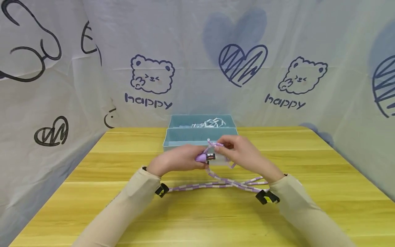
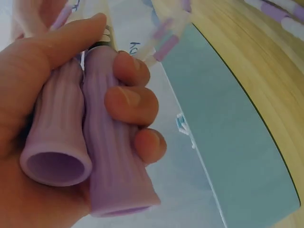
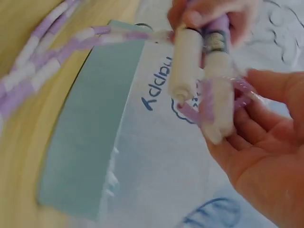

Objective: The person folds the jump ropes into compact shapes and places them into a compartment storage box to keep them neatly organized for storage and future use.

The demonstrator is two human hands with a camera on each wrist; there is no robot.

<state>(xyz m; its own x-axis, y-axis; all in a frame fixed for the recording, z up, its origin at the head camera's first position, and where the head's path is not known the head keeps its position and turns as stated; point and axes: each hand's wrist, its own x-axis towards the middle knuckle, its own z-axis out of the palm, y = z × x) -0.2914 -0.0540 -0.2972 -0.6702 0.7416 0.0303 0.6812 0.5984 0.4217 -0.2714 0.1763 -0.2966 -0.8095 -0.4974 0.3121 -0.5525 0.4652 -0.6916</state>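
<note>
My left hand (image 1: 179, 159) grips both handles of a beaded jump rope side by side. In the left wrist view the ribbed purple grips (image 2: 111, 123) lie in my palm, flared ends toward the camera, fingers curled round them. Their white front ends (image 3: 185, 61) point toward my right hand (image 1: 240, 152) in the right wrist view. That hand's thumb and fingers pinch a purple-and-white beaded stretch of the rope, which loops around the white ends. The rest of the beaded cord (image 1: 203, 185) hangs down and lies in long strands across the table, partly behind the right wrist.
A blue-green box (image 1: 200, 135) with two compartments stands just beyond my hands; white bead-like pieces (image 1: 213, 123) lie in its back part. The wooden table (image 1: 123, 219) runs back to a white cloth (image 1: 194, 85) with printed bears and hearts.
</note>
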